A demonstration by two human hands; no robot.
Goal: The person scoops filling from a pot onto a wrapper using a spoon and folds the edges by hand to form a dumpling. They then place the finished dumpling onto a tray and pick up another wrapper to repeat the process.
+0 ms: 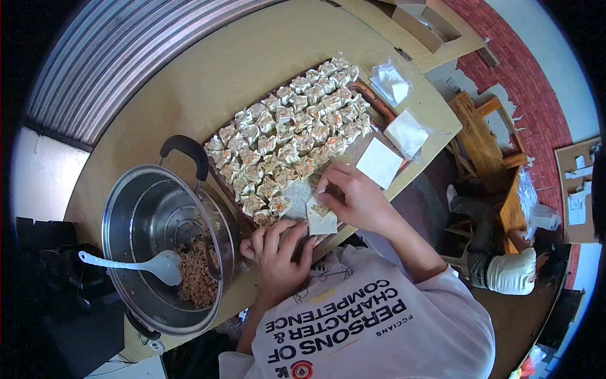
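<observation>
A square dumpling wrapper (322,219) with a little meat filling on its upper part lies at the front edge of the tray (367,146). My right hand (355,194) bends over it, thumb and fingers closed on its upper part by the filling. To its left, my left hand (276,256) has its fingers spread and slightly curled, the tips beside the wrapper's left edge. Rows of open-topped dumplings (287,132) with filling showing cover most of the tray. A stack of white wrappers (379,163) lies on the tray's right side.
At left stands a big metal pot (148,189) holding ground meat filling (199,271) and a white ladle (161,265). Plastic-bagged wrappers (406,134) sit along the table's right side. Beyond the table, another person (508,273) sits near wooden furniture (483,132). An open cardboard box (426,25) is at the top.
</observation>
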